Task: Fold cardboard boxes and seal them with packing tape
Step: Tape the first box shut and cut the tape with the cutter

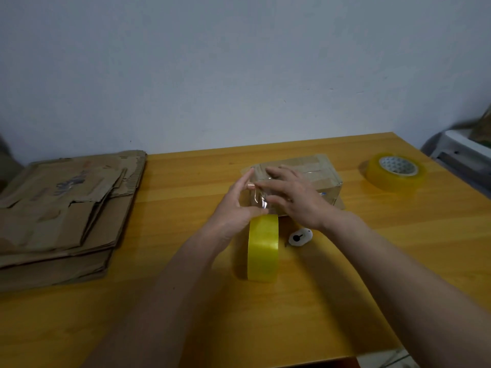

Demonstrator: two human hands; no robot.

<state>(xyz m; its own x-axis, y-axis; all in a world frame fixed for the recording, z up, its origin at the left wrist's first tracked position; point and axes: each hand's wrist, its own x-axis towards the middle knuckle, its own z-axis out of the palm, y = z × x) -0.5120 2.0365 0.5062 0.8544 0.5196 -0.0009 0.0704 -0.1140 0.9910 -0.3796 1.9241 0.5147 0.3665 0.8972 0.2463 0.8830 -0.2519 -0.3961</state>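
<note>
A small cardboard box (pixel 316 172) with tape across its top sits on the yellow wooden table (pixel 186 187). In front of it a yellow tape roll (pixel 263 248) stands on edge. A crinkled clear tape strip (pixel 259 198) runs from the roll up to the box's near-left corner. My left hand (pixel 235 205) has straight fingers against the strip and that corner, with its thumb at the top of the roll. My right hand (pixel 295 195) reaches over the box, fingers spread, and pinches the strip between index finger and thumb.
A small white cutter (pixel 300 236) lies just right of the standing roll. A second tape roll (pixel 395 171) lies flat at the far right. A stack of flattened cardboard (pixel 66 208) covers the table's left side. A white object (pixel 462 152) stands beyond the right edge.
</note>
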